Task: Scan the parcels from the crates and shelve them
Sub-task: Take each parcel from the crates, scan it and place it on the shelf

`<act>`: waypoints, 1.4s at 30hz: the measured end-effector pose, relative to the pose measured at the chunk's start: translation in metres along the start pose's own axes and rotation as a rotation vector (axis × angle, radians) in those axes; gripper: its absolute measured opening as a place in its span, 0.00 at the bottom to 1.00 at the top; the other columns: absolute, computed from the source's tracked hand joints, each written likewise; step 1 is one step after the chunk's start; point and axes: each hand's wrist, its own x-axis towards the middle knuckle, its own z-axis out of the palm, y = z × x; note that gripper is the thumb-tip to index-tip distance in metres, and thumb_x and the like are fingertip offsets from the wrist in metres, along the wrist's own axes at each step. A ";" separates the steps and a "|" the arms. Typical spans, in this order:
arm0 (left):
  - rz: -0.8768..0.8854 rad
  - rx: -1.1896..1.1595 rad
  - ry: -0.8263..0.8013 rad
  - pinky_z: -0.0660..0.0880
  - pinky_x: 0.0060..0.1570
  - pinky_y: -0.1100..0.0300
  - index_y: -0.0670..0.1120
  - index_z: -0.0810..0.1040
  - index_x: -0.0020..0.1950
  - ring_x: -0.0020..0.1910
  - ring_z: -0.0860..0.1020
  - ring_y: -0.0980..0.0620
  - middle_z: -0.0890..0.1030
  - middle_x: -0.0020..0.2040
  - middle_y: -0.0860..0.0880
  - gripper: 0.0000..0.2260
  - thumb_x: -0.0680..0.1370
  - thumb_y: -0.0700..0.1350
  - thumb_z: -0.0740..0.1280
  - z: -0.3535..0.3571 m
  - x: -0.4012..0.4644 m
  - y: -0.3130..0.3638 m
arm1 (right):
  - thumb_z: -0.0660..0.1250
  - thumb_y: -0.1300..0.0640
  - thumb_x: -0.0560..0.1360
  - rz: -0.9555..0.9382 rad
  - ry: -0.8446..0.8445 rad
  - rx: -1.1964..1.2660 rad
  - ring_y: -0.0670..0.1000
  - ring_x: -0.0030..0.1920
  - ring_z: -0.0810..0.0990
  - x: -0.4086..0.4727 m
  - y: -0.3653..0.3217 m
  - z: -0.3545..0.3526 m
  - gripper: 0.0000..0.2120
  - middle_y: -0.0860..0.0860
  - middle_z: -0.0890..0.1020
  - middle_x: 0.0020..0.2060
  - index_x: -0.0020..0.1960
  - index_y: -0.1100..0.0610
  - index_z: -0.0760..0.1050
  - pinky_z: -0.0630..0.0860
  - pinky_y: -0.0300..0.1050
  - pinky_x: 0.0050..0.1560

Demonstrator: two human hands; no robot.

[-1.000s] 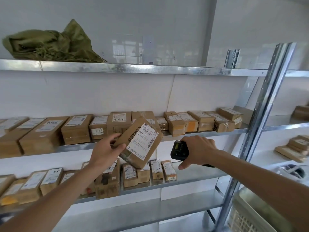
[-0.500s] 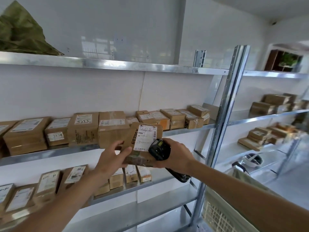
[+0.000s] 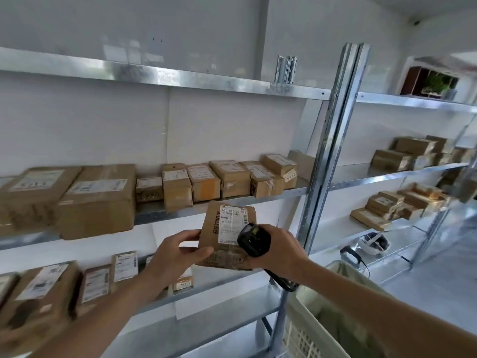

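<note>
A brown cardboard parcel [image 3: 214, 228] with a white shipping label facing me is held upright in front of the middle shelf [image 3: 281, 196]. My left hand [image 3: 175, 257] grips its lower left edge, thumb across the front. My right hand [image 3: 281, 251] holds a black handheld scanner [image 3: 254, 239] whose head lies against the label's lower right; the same hand's fingers also press the parcel's bottom right corner. A beige plastic crate [image 3: 307, 329] sits at the lower right under my right forearm; its contents are hidden.
Metal shelving runs along the white wall, with rows of labelled brown parcels [image 3: 98, 197] on the middle and lower shelves. A steel upright post [image 3: 333, 151] separates a second bay at right with more stacked parcels [image 3: 410, 156] and a white helmet-like object [image 3: 374, 242].
The view has swung right and my hands with the parcel moved right along the shelf. The scanner stays against the label, and the crate and right bay are more in view.
</note>
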 end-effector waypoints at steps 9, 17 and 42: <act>-0.141 0.031 -0.018 0.82 0.55 0.51 0.56 0.79 0.66 0.52 0.85 0.56 0.86 0.54 0.58 0.31 0.64 0.58 0.80 0.045 0.047 -0.078 | 0.81 0.38 0.65 -0.033 -0.155 0.014 0.44 0.50 0.80 0.068 0.085 0.062 0.32 0.42 0.84 0.53 0.65 0.45 0.76 0.78 0.38 0.50; -0.253 0.053 0.014 0.80 0.56 0.58 0.55 0.80 0.64 0.54 0.83 0.60 0.85 0.55 0.61 0.27 0.67 0.44 0.82 0.073 0.099 -0.191 | 0.81 0.42 0.63 0.004 -0.250 0.012 0.43 0.52 0.79 0.134 0.140 0.165 0.34 0.39 0.83 0.52 0.66 0.42 0.74 0.76 0.37 0.47; -0.350 0.274 0.258 0.73 0.69 0.52 0.48 0.70 0.76 0.67 0.76 0.56 0.76 0.70 0.54 0.35 0.72 0.51 0.78 0.135 0.183 -0.362 | 0.79 0.47 0.58 0.006 -0.366 0.006 0.45 0.50 0.80 0.251 0.246 0.328 0.37 0.40 0.82 0.53 0.66 0.42 0.73 0.77 0.42 0.44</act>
